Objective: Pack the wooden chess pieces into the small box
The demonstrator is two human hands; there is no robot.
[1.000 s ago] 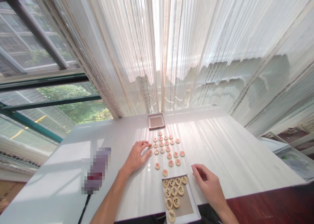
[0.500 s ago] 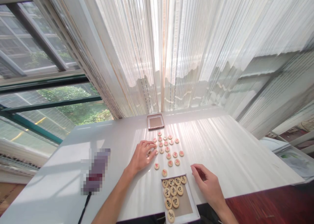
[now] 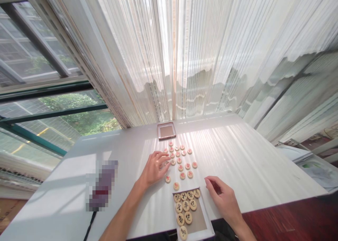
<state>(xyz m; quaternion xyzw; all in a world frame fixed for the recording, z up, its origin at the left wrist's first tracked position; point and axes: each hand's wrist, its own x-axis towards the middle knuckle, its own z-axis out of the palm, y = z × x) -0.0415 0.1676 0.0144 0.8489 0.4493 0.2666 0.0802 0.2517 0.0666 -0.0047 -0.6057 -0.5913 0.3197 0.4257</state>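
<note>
My left hand [image 3: 155, 169] reaches over the left side of a loose group of round Chinese chess pieces [image 3: 179, 160], most with red characters. Its fingers are bent and apart, the tips close to a piece [image 3: 173, 162] with dark marks; whether they touch it I cannot tell. Other pieces are partly hidden under that hand. My right hand [image 3: 221, 197] rests on the table, loosely curled, thumb against the index finger, with nothing visible in it. Between my forearms lies a shallow box [image 3: 208, 225] holding several black-character pieces [image 3: 186, 205] in rows along its left and top.
A second shallow tray or lid [image 3: 167, 131] lies at the back of the white table [image 3: 245, 156]. On the left is a pixelated object [image 3: 102, 186] with a black cord. Sheer curtains [image 3: 185, 58] hang behind; papers [image 3: 295, 153] lie at the far right.
My left hand's fingertips have shifted slightly right, towards a dark-marked piece, and spread a little. My right hand stays in place, and the pieces in the box look the same.
</note>
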